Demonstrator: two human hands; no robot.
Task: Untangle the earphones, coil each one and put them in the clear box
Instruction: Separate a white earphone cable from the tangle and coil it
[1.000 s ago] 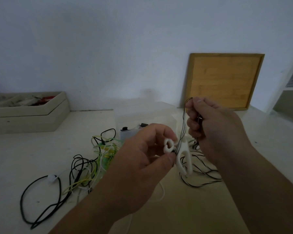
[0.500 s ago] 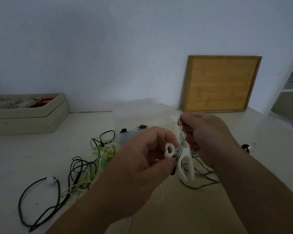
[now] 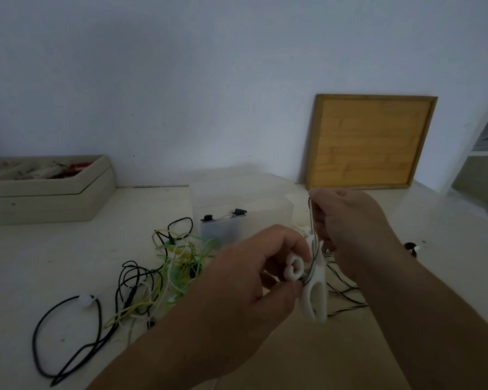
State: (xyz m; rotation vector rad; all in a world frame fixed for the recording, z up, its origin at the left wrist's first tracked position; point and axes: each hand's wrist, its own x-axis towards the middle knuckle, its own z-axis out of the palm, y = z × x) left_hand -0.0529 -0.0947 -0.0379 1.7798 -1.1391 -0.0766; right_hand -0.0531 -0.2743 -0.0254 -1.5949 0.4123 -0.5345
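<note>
My left hand [image 3: 254, 274] pinches a white plastic cord winder [image 3: 313, 288] in front of me, above the table. A thin black earphone cable [image 3: 312, 220] runs up from the winder into my right hand [image 3: 347, 220], which pinches it. More loops of that black cable [image 3: 347, 294] trail on the table under my right wrist. A tangle of black, yellow, green and white earphone cables [image 3: 158, 271] lies on the table to the left. The clear box [image 3: 237, 204] stands behind the hands, with a few small dark and white pieces inside it.
A beige tray [image 3: 48, 192] with small items sits at the far left by the wall. A wooden board [image 3: 369, 142] leans on the wall at the back right. A small black-and-white earbud [image 3: 412, 246] lies on the table at the right.
My right hand has come down with the black cable, closer to the winder. My left hand keeps its hold on the winder in nearly the same place.
</note>
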